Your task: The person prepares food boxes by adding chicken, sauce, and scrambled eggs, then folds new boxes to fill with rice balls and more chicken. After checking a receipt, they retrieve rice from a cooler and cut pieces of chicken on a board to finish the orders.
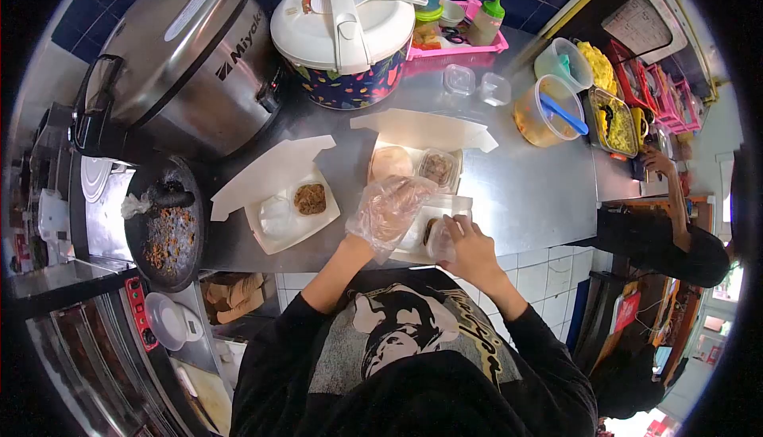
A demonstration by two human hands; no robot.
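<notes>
My left hand (393, 206), in a clear loose plastic glove, reaches over an open white food box (409, 240) with its fingers stretched to the right and nothing visible in them. Low at the box's right side, my bare right hand (470, 252) grips a small clear plastic cup (437, 240) with something dark at its edge. At the back of the box are a pale round item (391, 163) and a clear lidded cup (435, 167) of brown food. To the left, a second open box (296, 238) has a white wrapped bundle (276, 216) and a round brown portion (310, 198).
A steel cooker (187, 79) and a white-lidded patterned rice container (342, 71) stand behind. At left lies a stone mortar (163, 230) with a pestle. Clear small tubs (459, 79), a tub with a blue spoon (540, 123) and a pink tray (457, 55) are at back right. A co-worker's arm (675, 190) reaches in at far right.
</notes>
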